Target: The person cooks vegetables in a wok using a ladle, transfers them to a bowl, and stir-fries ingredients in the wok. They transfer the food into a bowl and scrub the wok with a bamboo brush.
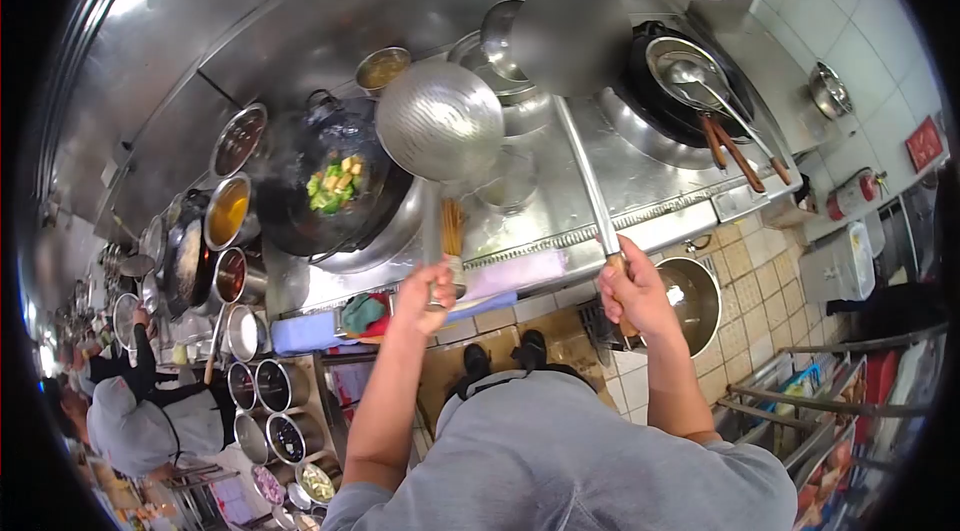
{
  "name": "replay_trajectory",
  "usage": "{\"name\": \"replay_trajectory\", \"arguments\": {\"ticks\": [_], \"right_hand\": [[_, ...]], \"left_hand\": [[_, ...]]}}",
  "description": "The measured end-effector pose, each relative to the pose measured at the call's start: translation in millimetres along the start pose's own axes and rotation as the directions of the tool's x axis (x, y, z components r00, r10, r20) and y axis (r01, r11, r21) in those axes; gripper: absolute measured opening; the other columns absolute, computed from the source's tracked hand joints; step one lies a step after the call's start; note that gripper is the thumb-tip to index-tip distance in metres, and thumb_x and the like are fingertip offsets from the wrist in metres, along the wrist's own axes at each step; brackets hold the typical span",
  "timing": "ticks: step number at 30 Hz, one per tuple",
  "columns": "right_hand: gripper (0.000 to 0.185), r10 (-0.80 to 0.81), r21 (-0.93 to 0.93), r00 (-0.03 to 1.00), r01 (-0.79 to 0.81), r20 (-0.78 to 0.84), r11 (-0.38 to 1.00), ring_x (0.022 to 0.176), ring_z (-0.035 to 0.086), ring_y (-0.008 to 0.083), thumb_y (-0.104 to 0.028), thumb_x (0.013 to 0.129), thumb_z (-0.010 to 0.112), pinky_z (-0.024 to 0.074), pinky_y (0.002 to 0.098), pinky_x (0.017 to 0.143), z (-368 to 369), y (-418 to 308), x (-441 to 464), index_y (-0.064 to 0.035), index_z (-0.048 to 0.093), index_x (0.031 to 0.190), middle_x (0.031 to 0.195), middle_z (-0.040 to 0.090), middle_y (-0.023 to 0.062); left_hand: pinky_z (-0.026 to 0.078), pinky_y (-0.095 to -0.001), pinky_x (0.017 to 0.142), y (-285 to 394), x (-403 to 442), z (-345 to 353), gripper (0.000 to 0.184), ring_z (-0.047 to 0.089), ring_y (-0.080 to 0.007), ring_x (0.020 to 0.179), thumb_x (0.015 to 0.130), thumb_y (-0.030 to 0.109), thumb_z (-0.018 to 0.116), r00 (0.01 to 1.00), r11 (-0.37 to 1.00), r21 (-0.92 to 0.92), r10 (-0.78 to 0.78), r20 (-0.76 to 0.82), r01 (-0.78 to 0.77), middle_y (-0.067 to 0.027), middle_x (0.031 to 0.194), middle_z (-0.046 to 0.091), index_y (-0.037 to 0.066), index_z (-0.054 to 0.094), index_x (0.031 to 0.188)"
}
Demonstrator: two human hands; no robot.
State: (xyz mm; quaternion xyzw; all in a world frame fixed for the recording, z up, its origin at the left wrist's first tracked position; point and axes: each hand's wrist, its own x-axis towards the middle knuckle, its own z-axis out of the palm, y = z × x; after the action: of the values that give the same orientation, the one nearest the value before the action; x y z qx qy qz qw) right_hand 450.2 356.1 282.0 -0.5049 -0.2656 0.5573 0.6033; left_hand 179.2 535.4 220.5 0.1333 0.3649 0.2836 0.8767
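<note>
You have the food [335, 183] in the wok [378, 216], at left on the table [640, 189]. Your left hand [426, 297] has its fingers clenched round the strainer's [440, 121] handle, near the brush [453, 228]. Your right hand [636, 287], above the bucket [708, 303], grasps a long tool [588, 171], its head blurred. You hold both raised; shifting either calls for clearance around the wok.

Lighting bright and even; glare noted on the curved stainless-steel wall panel [250, 41], strongest at upper left, and on the round dimpled metal strainer [440, 121]. Wide-lens distortion bends the edges into black corners. A grey blurred patch obscures the area at upper centre. Far-left background soft.
</note>
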Motion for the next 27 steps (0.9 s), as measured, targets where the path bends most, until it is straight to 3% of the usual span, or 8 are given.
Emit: {"name": "replay_trajectory", "arguments": {"ticks": [7,12,15,17,18,20,22,27], "right_hand": [[0.047,0.004,-0.066,0.997,-0.009,-0.071,0.998,0.044,0.041,0.0067,-0.002,0.087,0.048,0.0363,0.0206,0.040,11,-8,-15,-0.0058,0.036,0.133,0.066,0.046,0.0017],[0.053,0.015,-0.017,1.000,-0.015,0.006,1.000,0.044,0.042,0.0073,-0.003,0.088,0.048,0.0371,0.0216,0.041,43,4,-16,-0.0059,0.029,0.138,0.066,0.047,0.0021],[0.058,0.008,-0.081,0.997,-0.002,0.076,0.997,0.045,0.042,0.0063,-0.003,0.090,0.048,0.0376,0.0205,0.042,62,15,-10,-0.0075,0.023,0.142,0.066,0.046,-0.0001],[0.058,0.037,-0.196,0.995,-0.019,0.090,0.980,0.045,0.042,0.0053,-0.001,0.088,0.049,0.0362,0.0198,0.041,75,20,-5,-0.0080,0.025,0.141,0.064,0.044,-0.0014],[0.058,0.041,-0.196,0.993,-0.019,0.110,0.980,0.045,0.042,0.0053,-0.001,0.088,0.049,0.0362,0.0198,0.041,87,21,-1,-0.0080,0.025,0.141,0.064,0.044,-0.0014],[0.057,0.048,-0.396,0.996,-0.013,0.077,0.918,0.049,0.041,0.0050,0.000,0.086,0.051,0.0364,0.0190,0.047,112,25,5,-0.0050,0.029,0.139,0.064,0.044,-0.0013],[0.057,-0.002,-0.502,0.992,0.066,0.126,0.862,0.053,0.041,0.0061,0.000,0.085,0.052,0.0365,0.0198,0.050,135,37,21,-0.0035,0.031,0.138,0.065,0.045,-0.0006],[0.056,-0.008,-0.638,0.943,0.233,0.334,0.734,0.065,0.044,0.0113,-0.002,0.084,0.054,0.0392,0.0238,0.063,241,42,61,-0.0014,0.033,0.136,0.070,0.049,0.0040]], "left_hand": [[0.037,-0.0191,0.043,-85,70,-15,0.010,0.043,-0.0042,0.048,0.085,0.007,0.052,0.912,0.841,-0.375,-0.300,0.279,0.391,0.0034,0.064,0.045,0.001,0.053,0.092],[0.042,-0.0204,0.046,-111,87,-23,0.014,0.046,-0.0065,0.048,0.087,0.015,0.056,0.932,0.872,-0.340,-0.294,0.211,0.352,0.0028,0.065,0.047,0.006,0.054,0.096],[0.048,-0.0235,0.052,-89,56,-16,0.020,0.056,-0.0112,0.057,0.088,0.024,0.059,0.945,0.935,0.139,-0.319,-0.077,0.327,-0.0017,0.073,0.056,0.009,0.054,0.101],[0.052,-0.0281,0.058,-58,29,-33,0.029,0.063,-0.0151,0.072,0.089,0.031,0.059,0.931,0.422,0.881,-0.361,-0.052,0.213,-0.0080,0.084,0.063,0.009,0.053,0.106],[0.053,-0.0333,0.063,-40,19,-56,0.039,0.065,-0.0200,0.080,0.084,0.034,0.063,0.979,0.209,0.974,-0.163,0.126,-0.091,-0.0121,0.088,0.065,0.007,0.051,0.111],[0.051,-0.0373,0.073,8,-6,-91,0.052,0.063,-0.0259,0.092,0.077,0.037,0.069,0.890,-0.368,0.930,0.423,0.173,-0.006,-0.0154,0.099,0.062,0.008,0.048,0.116],[0.044,-0.0492,0.083,54,-23,-123,0.059,0.055,-0.0373,0.104,0.070,0.035,0.073,0.813,-0.536,0.762,0.582,0.021,0.364,-0.0192,0.123,0.049,0.012,0.046,0.117],[0.043,-0.0478,0.089,84,-4,-184,0.086,0.052,-0.0333,0.114,0.063,0.046,0.078,0.925,-0.652,0.656,0.253,-0.283,0.380,-0.0161,0.125,0.050,0.015,0.035,0.131]]}}
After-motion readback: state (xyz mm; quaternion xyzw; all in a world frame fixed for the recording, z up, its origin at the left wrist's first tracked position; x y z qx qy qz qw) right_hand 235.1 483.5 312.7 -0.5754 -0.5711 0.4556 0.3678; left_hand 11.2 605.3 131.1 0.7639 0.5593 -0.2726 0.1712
